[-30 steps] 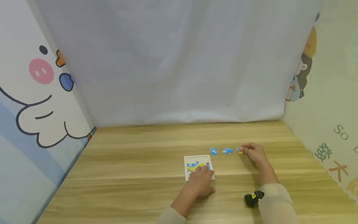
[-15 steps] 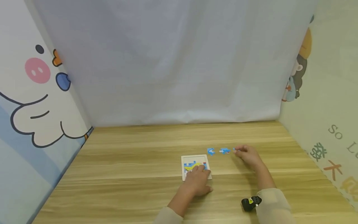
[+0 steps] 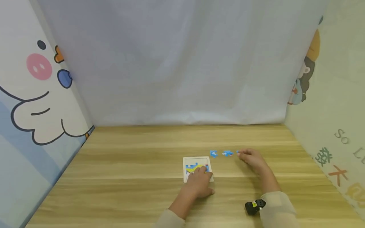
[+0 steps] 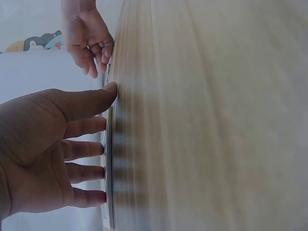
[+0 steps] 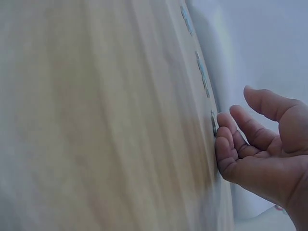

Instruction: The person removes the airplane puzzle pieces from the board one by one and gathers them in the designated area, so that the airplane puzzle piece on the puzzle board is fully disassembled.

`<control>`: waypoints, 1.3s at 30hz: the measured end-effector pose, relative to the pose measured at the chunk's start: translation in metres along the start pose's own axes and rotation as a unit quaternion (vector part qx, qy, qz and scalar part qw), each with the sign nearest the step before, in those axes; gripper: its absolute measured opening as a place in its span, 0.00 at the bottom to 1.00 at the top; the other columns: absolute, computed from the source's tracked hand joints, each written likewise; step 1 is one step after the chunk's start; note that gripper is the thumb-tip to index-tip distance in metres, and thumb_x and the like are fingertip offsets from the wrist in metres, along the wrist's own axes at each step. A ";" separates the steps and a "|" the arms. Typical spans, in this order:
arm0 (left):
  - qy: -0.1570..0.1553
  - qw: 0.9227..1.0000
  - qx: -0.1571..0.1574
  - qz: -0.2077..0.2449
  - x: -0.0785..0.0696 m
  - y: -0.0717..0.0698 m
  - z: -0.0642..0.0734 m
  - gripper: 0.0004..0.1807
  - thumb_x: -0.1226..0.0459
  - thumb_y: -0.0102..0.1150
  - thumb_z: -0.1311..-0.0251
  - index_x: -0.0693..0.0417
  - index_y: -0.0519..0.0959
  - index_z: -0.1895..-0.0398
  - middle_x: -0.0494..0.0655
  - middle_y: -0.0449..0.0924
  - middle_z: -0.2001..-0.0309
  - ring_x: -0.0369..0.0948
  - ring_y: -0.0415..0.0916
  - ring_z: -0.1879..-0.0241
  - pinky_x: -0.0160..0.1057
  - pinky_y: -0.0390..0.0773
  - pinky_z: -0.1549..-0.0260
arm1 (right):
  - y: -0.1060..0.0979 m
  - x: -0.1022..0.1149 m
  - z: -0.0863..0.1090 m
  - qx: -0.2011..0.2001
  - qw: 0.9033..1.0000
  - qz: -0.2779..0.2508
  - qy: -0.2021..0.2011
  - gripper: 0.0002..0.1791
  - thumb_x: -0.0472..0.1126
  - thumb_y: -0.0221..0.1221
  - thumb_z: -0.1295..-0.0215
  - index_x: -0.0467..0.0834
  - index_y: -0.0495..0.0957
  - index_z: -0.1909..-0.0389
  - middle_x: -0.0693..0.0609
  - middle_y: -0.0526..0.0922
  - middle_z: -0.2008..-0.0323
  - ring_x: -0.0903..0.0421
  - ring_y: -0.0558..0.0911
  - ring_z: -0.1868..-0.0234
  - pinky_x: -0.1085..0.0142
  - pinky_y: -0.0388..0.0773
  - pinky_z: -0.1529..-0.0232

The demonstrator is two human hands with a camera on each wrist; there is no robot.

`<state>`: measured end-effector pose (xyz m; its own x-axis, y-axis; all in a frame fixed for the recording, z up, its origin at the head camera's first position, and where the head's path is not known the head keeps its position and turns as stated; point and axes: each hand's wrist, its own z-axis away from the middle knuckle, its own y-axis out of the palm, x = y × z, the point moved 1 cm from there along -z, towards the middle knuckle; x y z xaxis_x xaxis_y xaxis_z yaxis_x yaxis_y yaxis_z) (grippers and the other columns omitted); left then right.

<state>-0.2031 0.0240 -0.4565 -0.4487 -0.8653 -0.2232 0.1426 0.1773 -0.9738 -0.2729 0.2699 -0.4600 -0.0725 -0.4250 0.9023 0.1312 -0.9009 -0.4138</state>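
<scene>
My left hand [image 3: 198, 184] rests with extended fingers on a small square jigsaw tray [image 3: 184, 169] with a pale rim. Blue and yellow puzzle pieces [image 3: 191, 168] fill part of it, and bare backing shows along its far side. In the left wrist view the fingertips [image 4: 98, 173] press down on the tray, thumb off to one side. To the right, my right hand [image 3: 254, 161] has its fingertips on a jigsaw piece [image 3: 237, 151], mostly hidden beneath them. The right wrist view shows this piece [image 5: 214, 123] flat on the table, the thumb [image 5: 267, 102] raised apart.
Two more blue jigsaw pieces, one nearer the tray [image 3: 213, 154] and one in the middle [image 3: 227, 153], lie in a row on the wooden table [image 3: 128, 164]. A black device [image 3: 253, 207] sits at the right sleeve. A pale curtain [image 3: 182, 63] hangs behind.
My right fingertips have shifted slightly left and now cover most of the rightmost piece, whose red and yellow print showed earlier. The left hand stays on the tray; the head view has shifted a little.
</scene>
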 end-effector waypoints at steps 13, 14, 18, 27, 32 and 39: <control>-0.003 0.999 -0.016 0.041 0.007 -0.013 0.004 0.26 0.53 0.66 0.49 0.52 0.77 0.47 0.51 0.69 0.43 0.48 0.66 0.43 0.58 0.68 0.50 | 0.023 0.021 -0.008 0.064 0.998 -0.010 -0.009 0.21 0.39 0.55 0.34 0.27 0.69 0.48 0.45 0.76 0.63 0.52 0.73 0.63 0.62 0.74 0.62; -0.004 0.999 -0.015 0.040 0.007 -0.014 0.005 0.26 0.53 0.66 0.49 0.52 0.77 0.46 0.51 0.69 0.43 0.48 0.65 0.42 0.58 0.68 0.50 | 0.024 0.023 -0.007 0.065 0.998 -0.009 -0.013 0.22 0.40 0.55 0.35 0.26 0.69 0.48 0.45 0.76 0.63 0.52 0.73 0.63 0.62 0.73 0.62; -0.018 0.999 -0.004 0.038 0.007 -0.019 0.010 0.28 0.52 0.66 0.49 0.51 0.76 0.45 0.51 0.68 0.41 0.49 0.64 0.41 0.58 0.67 0.49 | 0.032 0.028 -0.007 0.058 0.998 -0.008 -0.019 0.22 0.40 0.56 0.35 0.27 0.69 0.48 0.45 0.76 0.64 0.51 0.74 0.63 0.61 0.73 0.62; -0.044 0.997 0.025 0.055 0.012 -0.027 0.025 0.30 0.51 0.66 0.50 0.54 0.75 0.44 0.54 0.67 0.40 0.54 0.62 0.40 0.59 0.66 0.48 | 0.052 0.040 -0.010 0.067 0.996 0.005 -0.053 0.22 0.40 0.56 0.36 0.29 0.70 0.47 0.41 0.77 0.59 0.48 0.75 0.61 0.57 0.75 0.64; -0.053 0.995 0.032 0.076 0.015 -0.028 0.033 0.31 0.51 0.66 0.49 0.55 0.74 0.43 0.56 0.65 0.38 0.56 0.58 0.37 0.61 0.62 0.45 | 0.063 0.044 -0.010 0.071 0.995 0.001 -0.075 0.19 0.39 0.57 0.36 0.31 0.72 0.49 0.43 0.77 0.61 0.50 0.75 0.63 0.59 0.74 0.66; -0.054 0.993 0.039 0.094 0.018 -0.024 0.038 0.32 0.52 0.66 0.49 0.57 0.73 0.42 0.58 0.62 0.36 0.55 0.55 0.35 0.60 0.60 0.44 | 0.080 0.048 -0.011 0.088 0.992 -0.007 -0.084 0.19 0.37 0.58 0.37 0.30 0.72 0.48 0.43 0.77 0.61 0.49 0.75 0.62 0.56 0.75 0.62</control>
<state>-0.1810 -0.0132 -0.4356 -0.3103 -0.8664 -0.3912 0.2849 0.3079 -0.9078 -0.2764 0.1765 -0.4507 0.0889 -0.3789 0.9211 0.3039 -0.8704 -0.3874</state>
